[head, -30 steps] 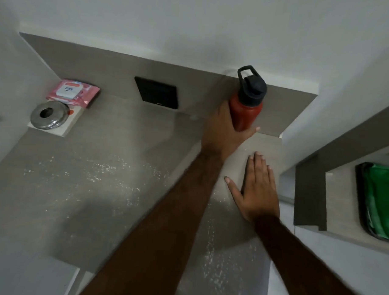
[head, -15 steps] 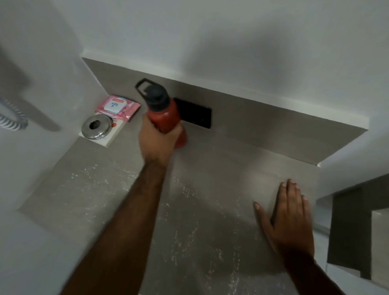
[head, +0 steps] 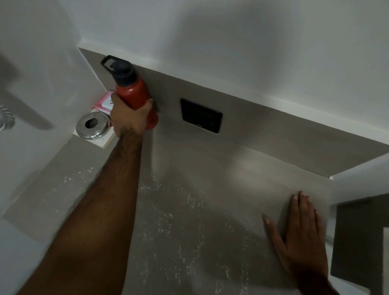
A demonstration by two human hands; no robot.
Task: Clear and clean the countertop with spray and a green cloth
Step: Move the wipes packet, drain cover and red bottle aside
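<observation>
My left hand (head: 129, 117) is wrapped around a red bottle (head: 133, 93) with a black looped cap, holding it at the back left of the grey countertop (head: 221, 181), close to the backsplash. Whether the bottle's base touches the counter is hidden by my hand. My right hand (head: 300, 237) lies flat, fingers together, palm down on the counter's right edge and holds nothing. White specks or droplets are scattered across the middle of the counter. No green cloth or spray bottle is in view.
In the back left corner sit a round steel lid (head: 91, 126) on a white box and a pink packet (head: 104, 102), right beside the bottle. A black socket plate (head: 200, 115) is set in the backsplash. A coiled cord (head: 0, 120) hangs at far left. A dark shelf unit (head: 358, 241) stands at right.
My left hand has carried the red bottle from the counter's back right across to the back left corner. My right hand has stayed flat on the right edge.
</observation>
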